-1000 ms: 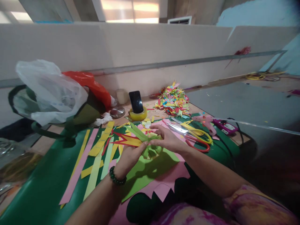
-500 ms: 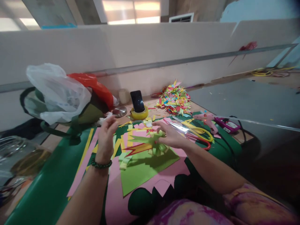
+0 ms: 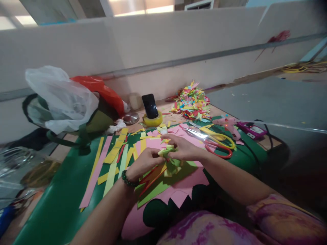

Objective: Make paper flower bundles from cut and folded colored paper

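A green paper bow or flower (image 3: 173,166) with folded loops is between my hands. My right hand (image 3: 180,148) grips it from the right, thumb and fingers closed round the loops. From the left, my left hand (image 3: 146,161), with a dark bead bracelet on the wrist, pinches its upper loops. A yellow and red paper tail with pointed ends (image 3: 153,178) sticks out below my left hand. Underneath lie a green paper sheet (image 3: 155,194) and a pink sheet with cut-out edges (image 3: 176,194).
Paper strips (image 3: 95,173) lie at left. Red- and yellow-handled scissors (image 3: 219,143), a pink glue gun (image 3: 228,126) and a purple device (image 3: 251,131) are at right. Behind stand a phone (image 3: 150,106) in a yellow tape roll (image 3: 153,120), a colourful paper pile (image 3: 192,102) and a bag (image 3: 106,117).
My left hand let go of the paper piece, lifted away to the left with its fingers apart, then came back and pinched its loops. The tail now points down and to the left.
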Demonstrator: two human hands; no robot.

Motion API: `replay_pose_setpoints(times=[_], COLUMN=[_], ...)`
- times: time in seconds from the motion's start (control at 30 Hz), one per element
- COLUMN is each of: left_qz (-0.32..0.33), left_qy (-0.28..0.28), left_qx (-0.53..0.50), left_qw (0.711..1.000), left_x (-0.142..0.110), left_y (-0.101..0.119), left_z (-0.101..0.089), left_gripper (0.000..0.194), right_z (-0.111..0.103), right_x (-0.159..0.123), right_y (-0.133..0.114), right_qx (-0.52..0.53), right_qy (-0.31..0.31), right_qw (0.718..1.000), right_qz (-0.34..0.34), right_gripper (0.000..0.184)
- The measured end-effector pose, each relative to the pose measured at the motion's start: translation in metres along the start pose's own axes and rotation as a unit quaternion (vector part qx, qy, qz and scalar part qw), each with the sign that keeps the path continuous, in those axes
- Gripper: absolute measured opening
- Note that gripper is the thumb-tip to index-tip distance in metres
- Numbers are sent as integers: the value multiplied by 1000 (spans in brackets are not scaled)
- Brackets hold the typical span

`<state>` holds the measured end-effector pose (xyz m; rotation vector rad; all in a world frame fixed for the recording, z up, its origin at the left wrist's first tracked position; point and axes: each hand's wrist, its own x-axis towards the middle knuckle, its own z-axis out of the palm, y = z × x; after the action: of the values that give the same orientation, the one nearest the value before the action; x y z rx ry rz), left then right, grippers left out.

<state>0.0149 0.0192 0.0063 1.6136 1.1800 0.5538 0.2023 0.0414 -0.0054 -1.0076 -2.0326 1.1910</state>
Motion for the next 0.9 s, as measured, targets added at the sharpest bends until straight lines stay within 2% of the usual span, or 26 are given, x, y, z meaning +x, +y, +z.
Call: replay_pose_setpoints(times=[0.07,0.17,0.23,0.3,0.37,0.47,0.53,0.6,0.67,0.77,0.9], left_qz=[4,9,11,13,8,6,18,30,25,10,24], left_qy=[15,6,-2,9,42,124,174,197,188,164,131], left_qx=[-11,-15,-17,-28,-55,-105,-131,-146,-148,-147,-149], left_qw=[1000,1000,1000,999,998,987,976,969,971,975,980], left_x=[1,1,1,0,1,2,4,5,6,7,8], left_y=[-2,0,3,3,2,0,-1,-2,-4,-7,-9], left_z=[1,4,4,4,2,1,1,3,5,9,11], left_gripper=[19,18,16,15,16,20,23,24,24,22,20], right_z=[2,5,5,3,-1,-7,-7,-3,1,5,4], right_x=[1,0,0,0,1,5,8,8,8,7,7], right_y=[0,-1,-2,-1,3,10,13,14,13,9,4], right_qx=[4,-8,-8,11,57,161,208,216,207,194,172], right_qy=[17,14,3,24,82,161,156,123,112,145,146], right_qw=[1000,1000,1000,999,994,973,965,968,972,970,974], right_qz=[19,22,6,-24,-43,-40,-24,-12,-12,-18,8], right_gripper=[68,71,73,70,61,55,53,50,48,46,52])
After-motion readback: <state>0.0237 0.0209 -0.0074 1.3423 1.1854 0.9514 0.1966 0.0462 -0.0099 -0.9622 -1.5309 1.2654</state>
